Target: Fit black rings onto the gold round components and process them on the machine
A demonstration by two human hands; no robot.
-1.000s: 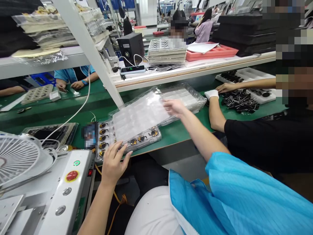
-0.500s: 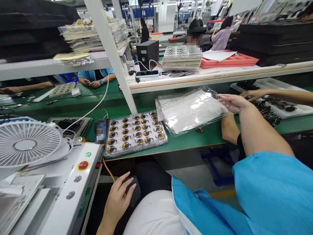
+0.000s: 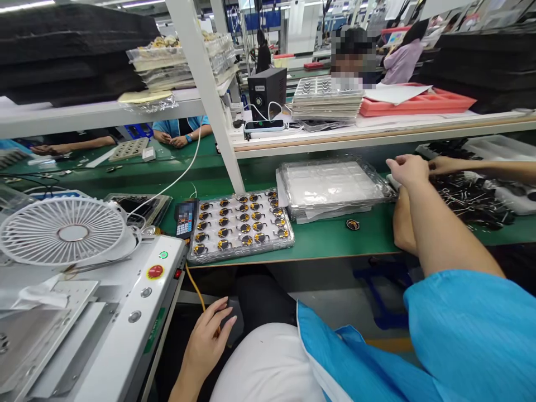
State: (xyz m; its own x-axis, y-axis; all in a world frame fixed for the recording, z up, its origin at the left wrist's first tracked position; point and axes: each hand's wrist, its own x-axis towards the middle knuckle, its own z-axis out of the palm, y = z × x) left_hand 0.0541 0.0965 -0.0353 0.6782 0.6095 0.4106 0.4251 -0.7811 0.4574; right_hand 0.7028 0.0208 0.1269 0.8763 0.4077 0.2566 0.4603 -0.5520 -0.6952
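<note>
Five columns of small round black-and-amber parts (image 3: 245, 228) with dark hooked tails occupy a clear rectangular plastic tray (image 3: 240, 254). The tray lies flat on the green-topped counter (image 3: 326, 244), between 7 and 8 o'clock and close to the centre of the head view. Its layered edge suggests more trays beneath, whose contents cannot be told. At 2 to 3 o'clock, just beside it, sits a stack of clear plastic trays with white sheeting (image 3: 335, 184). One loose round black-and-orange part (image 3: 352, 224) rests on the counter between 3 and 4 o'clock, below that stack and touching no tray.

The right hand (image 3: 409, 170), between 2 and 3 o'clock, is raised near the stack's far right corner; its grip appears released, with nothing visible in the fingers. A co-worker's bare forearm (image 3: 405, 220) passes partly behind it. The left hand (image 3: 209, 335), at 7 o'clock, hangs below the counter's edge near a yellow cable (image 3: 195, 287), fingers loosely bent and grip released.

State of progress, as judged: filling of the uppermost tray looks complete, and no cover lies over it; the loose part remains outside. Any remaining work within the stack cannot be determined.
</note>
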